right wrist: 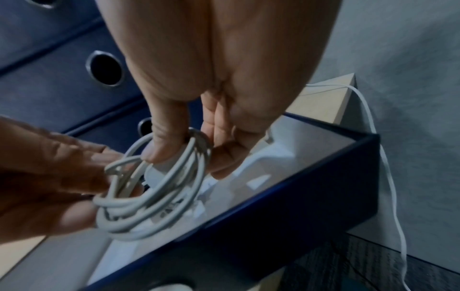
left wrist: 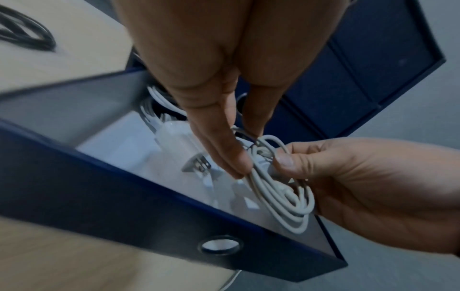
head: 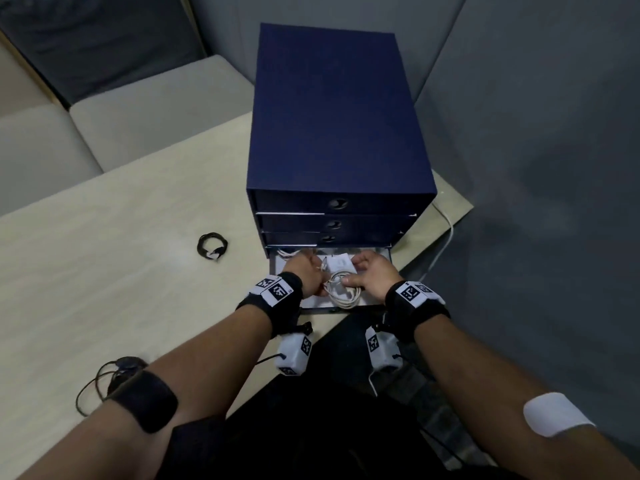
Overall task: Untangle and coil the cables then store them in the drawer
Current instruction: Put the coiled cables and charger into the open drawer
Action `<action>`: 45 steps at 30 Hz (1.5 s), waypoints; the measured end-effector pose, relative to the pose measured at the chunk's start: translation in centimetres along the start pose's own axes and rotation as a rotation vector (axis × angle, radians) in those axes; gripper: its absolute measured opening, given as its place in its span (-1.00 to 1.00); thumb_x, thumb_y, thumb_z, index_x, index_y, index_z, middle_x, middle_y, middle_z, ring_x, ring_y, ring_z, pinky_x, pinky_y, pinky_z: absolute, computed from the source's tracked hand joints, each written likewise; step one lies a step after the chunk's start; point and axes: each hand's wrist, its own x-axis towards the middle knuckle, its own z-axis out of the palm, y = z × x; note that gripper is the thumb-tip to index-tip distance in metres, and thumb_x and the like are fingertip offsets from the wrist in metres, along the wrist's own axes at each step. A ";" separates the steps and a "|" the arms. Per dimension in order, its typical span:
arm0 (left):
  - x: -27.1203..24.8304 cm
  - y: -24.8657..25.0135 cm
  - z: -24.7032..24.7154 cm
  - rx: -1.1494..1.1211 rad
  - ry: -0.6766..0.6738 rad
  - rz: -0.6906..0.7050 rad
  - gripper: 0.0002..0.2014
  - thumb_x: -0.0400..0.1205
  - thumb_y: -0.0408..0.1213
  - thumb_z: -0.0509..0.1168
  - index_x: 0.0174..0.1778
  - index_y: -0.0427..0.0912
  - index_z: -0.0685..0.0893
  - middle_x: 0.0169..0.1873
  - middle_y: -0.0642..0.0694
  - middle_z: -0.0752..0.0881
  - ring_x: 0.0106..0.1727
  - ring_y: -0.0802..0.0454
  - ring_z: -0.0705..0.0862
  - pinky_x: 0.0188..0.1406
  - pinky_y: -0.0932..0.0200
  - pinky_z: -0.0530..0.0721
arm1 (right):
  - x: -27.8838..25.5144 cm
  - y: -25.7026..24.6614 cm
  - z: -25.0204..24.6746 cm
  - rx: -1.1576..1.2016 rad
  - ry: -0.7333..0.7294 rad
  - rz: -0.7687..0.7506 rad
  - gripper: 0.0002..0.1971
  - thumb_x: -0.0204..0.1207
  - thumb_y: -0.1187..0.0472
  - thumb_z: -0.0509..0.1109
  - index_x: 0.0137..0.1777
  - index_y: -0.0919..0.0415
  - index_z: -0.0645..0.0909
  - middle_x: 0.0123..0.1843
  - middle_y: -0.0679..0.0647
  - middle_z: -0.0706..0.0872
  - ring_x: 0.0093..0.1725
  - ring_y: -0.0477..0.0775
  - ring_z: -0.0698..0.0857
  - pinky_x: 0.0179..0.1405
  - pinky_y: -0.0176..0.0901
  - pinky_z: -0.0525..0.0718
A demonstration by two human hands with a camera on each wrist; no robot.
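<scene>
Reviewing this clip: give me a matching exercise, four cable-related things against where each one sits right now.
Things:
1. white coiled cable
2. small black coil
3. loose black cable
4. white charger block

Places:
A. on the table beside the left forearm
B. lying in the open bottom drawer
C. held by both hands over the drawer
D. on the table left of the drawer unit

Pairs: 1-C, 2-D, 3-A, 4-B

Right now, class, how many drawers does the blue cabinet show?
4: three shut drawers stacked above, and the bottom drawer pulled open under both hands.
</scene>
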 end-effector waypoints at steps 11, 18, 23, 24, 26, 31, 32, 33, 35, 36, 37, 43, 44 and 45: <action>3.1 0.5 2.3 0.122 0.040 -0.096 -0.91 0.51 -0.52 0.27 -0.17 -0.25 0.58 -0.15 -0.29 0.70 -0.16 -0.19 0.73 -0.08 -0.11 0.79 | 3.4 1.0 -0.3 -0.363 0.021 -0.066 -0.61 0.40 0.25 0.54 0.23 0.13 0.61 0.15 0.13 0.75 0.13 0.15 0.69 0.07 -0.19 0.58; 3.5 1.6 2.9 0.243 -0.020 -0.096 -0.87 0.53 -0.44 0.27 -0.14 -0.40 0.70 -0.13 -0.37 0.77 -0.11 -0.24 0.77 -0.05 -0.11 0.78 | 3.2 0.1 -1.6 -0.702 0.004 -0.158 -0.77 0.51 0.29 0.36 0.15 0.20 0.56 0.19 0.24 0.66 0.16 0.29 0.64 0.00 -0.04 0.58; 3.6 1.3 2.6 0.382 0.005 -0.088 -0.92 0.53 -0.41 0.33 -0.14 -0.34 0.72 -0.05 -0.26 0.77 0.03 -0.14 0.74 0.03 0.05 0.73 | 2.0 -1.1 -2.0 -0.672 -0.216 -0.200 -0.88 0.48 0.12 0.41 -0.21 0.13 0.57 -0.14 0.10 0.67 -0.12 0.11 0.62 -0.28 -0.23 0.46; 3.7 1.2 2.5 0.403 0.012 -0.093 -0.86 0.53 -0.40 0.34 -0.05 -0.36 0.72 -0.04 -0.23 0.76 0.04 -0.14 0.73 -0.01 0.08 0.70 | 1.7 -1.1 -1.7 -0.659 -0.312 -0.203 -0.84 0.48 0.07 0.43 -0.22 0.14 0.62 -0.18 0.04 0.67 -0.14 0.05 0.60 -0.29 -0.25 0.45; 4.0 1.0 2.4 0.365 0.022 -0.097 -0.78 0.58 -0.37 0.29 0.06 -0.40 0.71 -0.08 -0.22 0.73 0.00 -0.13 0.73 0.01 0.05 0.74 | 1.5 -0.7 -1.0 -0.642 -0.400 -0.213 -0.78 0.49 -0.02 0.43 -0.10 0.14 0.71 -0.06 0.01 0.72 -0.04 0.01 0.62 -0.14 -0.23 0.52; 3.9 1.0 2.1 0.232 0.012 -0.124 -0.73 0.63 -0.36 0.22 0.16 -0.44 0.66 -0.14 -0.21 0.69 -0.16 -0.09 0.70 -0.03 0.02 0.78 | 2.2 0.4 -0.5 -0.758 -0.289 -0.215 -0.78 0.57 -0.06 0.31 -0.15 0.08 0.50 0.07 0.04 0.61 0.15 0.09 0.59 0.00 -0.15 0.50; 3.9 1.0 1.9 0.225 0.014 -0.121 -0.74 0.63 -0.37 0.22 0.15 -0.42 0.66 -0.13 -0.21 0.69 -0.15 -0.09 0.70 -0.02 0.01 0.78 | 2.4 0.6 -0.6 -0.796 -0.247 -0.213 -0.80 0.57 -0.07 0.30 -0.13 0.04 0.48 0.11 0.07 0.62 0.17 0.12 0.60 0.04 -0.09 0.54; 3.8 0.9 1.8 0.224 0.015 -0.117 -0.75 0.63 -0.38 0.22 0.15 -0.41 0.67 -0.12 -0.20 0.69 -0.15 -0.09 0.70 -0.01 -0.01 0.78 | 2.6 0.6 -0.7 -0.820 -0.212 -0.204 -0.81 0.56 -0.07 0.29 -0.10 0.03 0.49 0.14 0.11 0.61 0.18 0.17 0.61 0.07 -0.04 0.58; 3.7 0.7 1.5 0.226 0.019 -0.111 -0.76 0.63 -0.38 0.22 0.14 -0.39 0.68 -0.14 -0.20 0.69 -0.16 -0.10 0.70 -0.01 -0.05 0.78 | 2.7 0.4 -0.9 -0.839 -0.156 -0.183 -0.74 0.56 -0.05 0.28 0.05 0.11 0.59 0.18 0.18 0.61 0.18 0.24 0.63 0.06 -0.06 0.56; 3.7 0.6 1.5 0.221 0.019 -0.110 -0.76 0.63 -0.39 0.22 0.14 -0.38 0.68 -0.15 -0.19 0.69 -0.18 -0.10 0.70 -0.03 -0.03 0.78 | 2.8 0.4 -0.9 -0.852 -0.134 -0.158 -0.69 0.57 -0.03 0.28 0.14 0.17 0.61 0.20 0.20 0.61 0.18 0.25 0.63 0.04 -0.08 0.54; 3.5 0.6 1.4 0.217 0.018 -0.111 -0.77 0.62 -0.39 0.22 0.13 -0.38 0.67 -0.17 -0.19 0.69 -0.21 -0.09 0.69 -0.07 -0.01 0.77 | 2.8 0.4 -0.8 -0.848 -0.124 -0.140 -0.68 0.57 -0.02 0.28 0.17 0.19 0.61 0.19 0.19 0.61 0.17 0.25 0.64 0.02 -0.09 0.54; 2.4 0.8 0.9 0.186 0.004 -0.099 -0.79 0.63 -0.38 0.19 0.05 -0.33 0.70 -0.11 -0.24 0.72 -0.22 -0.11 0.68 -0.12 -0.01 0.74 | 3.0 0.1 -0.6 -0.755 -0.122 -0.026 -0.74 0.66 0.04 0.23 0.13 0.19 0.62 0.21 0.19 0.68 0.13 0.23 0.66 -0.11 -0.13 0.50; 2.2 0.9 0.7 0.179 -0.016 -0.097 -0.79 0.62 -0.39 0.17 0.00 -0.30 0.72 -0.08 -0.25 0.74 -0.22 -0.11 0.69 -0.09 -0.04 0.74 | 3.2 -0.2 -0.7 -0.760 -0.137 0.015 -0.70 0.67 0.06 0.22 0.20 0.25 0.61 0.27 0.19 0.66 0.18 0.23 0.65 -0.06 -0.11 0.53; 1.9 1.1 0.5 0.175 -0.031 -0.099 -0.78 0.62 -0.39 0.17 0.00 -0.28 0.72 -0.06 -0.24 0.75 -0.21 -0.11 0.69 -0.05 -0.06 0.74 | 3.0 -0.6 -0.8 -0.765 -0.147 0.024 -0.70 0.68 0.10 0.21 0.26 0.27 0.59 0.33 0.18 0.63 0.24 0.24 0.64 0.04 -0.07 0.56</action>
